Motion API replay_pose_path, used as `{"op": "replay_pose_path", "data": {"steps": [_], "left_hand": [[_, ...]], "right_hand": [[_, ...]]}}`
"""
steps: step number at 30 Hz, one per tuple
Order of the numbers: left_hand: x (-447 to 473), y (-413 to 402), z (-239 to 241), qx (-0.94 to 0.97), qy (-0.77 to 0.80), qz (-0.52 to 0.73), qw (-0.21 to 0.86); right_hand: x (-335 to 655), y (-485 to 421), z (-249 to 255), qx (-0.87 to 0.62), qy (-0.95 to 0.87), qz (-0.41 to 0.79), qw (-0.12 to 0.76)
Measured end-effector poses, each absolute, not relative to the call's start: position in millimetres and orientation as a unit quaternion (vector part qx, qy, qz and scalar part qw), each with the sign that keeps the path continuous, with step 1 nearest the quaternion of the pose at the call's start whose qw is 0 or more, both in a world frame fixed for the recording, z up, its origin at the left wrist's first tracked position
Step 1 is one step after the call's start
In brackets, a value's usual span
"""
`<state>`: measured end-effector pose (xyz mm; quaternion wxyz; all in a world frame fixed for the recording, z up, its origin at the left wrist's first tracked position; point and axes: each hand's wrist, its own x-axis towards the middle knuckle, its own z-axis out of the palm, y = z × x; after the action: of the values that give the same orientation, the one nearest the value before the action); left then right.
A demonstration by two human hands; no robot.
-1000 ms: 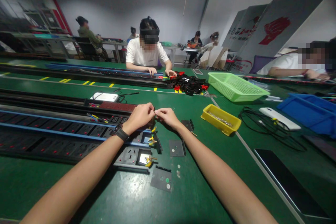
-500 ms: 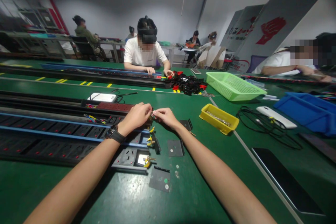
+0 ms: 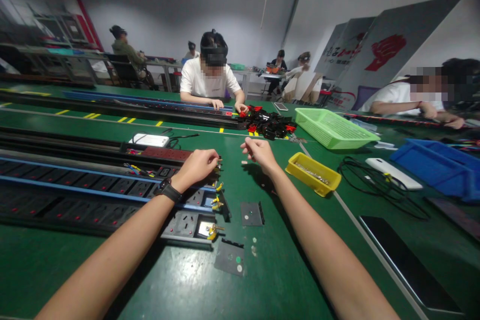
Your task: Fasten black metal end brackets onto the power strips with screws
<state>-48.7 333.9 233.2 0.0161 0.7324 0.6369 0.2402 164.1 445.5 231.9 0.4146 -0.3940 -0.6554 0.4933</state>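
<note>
My left hand [image 3: 202, 164], a watch on its wrist, is closed at the right end of the rear power strip with the dark red face [image 3: 165, 153]. Its fingertips press together there, and what they pinch is hidden. My right hand [image 3: 259, 153] is apart from the strip, above the table, with loosely bent fingers spread a little and nothing visible in them. A small pale piece [image 3: 244, 162] shows just below its fingertips. Nearer me, black socket strips [image 3: 183, 224] with blue edges end in yellow wires [image 3: 212, 231]. Dark end plates [image 3: 252, 213] lie beside them.
A yellow bin [image 3: 313, 174] of small metal parts stands to the right, with a green basket [image 3: 333, 127] behind it. Further right are a black cable [image 3: 360, 187], blue trays [image 3: 435, 165] and a dark phone [image 3: 408, 260]. A co-worker [image 3: 210, 80] sits opposite by black-and-red parts [image 3: 268, 122].
My right hand has left the strip's end, moved right and loosened its fingers. The small pale piece has come into view below it. My left hand stays at the strip's end.
</note>
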Motion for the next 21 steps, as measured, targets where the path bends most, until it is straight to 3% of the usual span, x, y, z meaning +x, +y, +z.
{"op": "replay_pose_path", "data": {"steps": [6, 11, 17, 21], "left_hand": [[-48.7, 333.0, 232.3, 0.733, 0.653, 0.187, -0.028], [-48.7, 330.6, 234.2, 0.731, 0.659, 0.166, -0.057], [-49.3, 332.3, 233.9, 0.725, 0.665, 0.176, -0.034], [-51.5, 334.7, 231.2, 0.735, 0.654, 0.175, -0.034]], "right_hand": [[207.0, 440.5, 293.7, -0.371, -0.779, 0.303, 0.405], [230.1, 437.7, 308.1, -0.394, -0.877, 0.198, 0.189], [241.8, 449.9, 284.3, -0.5, -0.821, 0.253, -0.107], [242.1, 455.1, 266.4, -0.506, -0.779, 0.336, -0.156]]}}
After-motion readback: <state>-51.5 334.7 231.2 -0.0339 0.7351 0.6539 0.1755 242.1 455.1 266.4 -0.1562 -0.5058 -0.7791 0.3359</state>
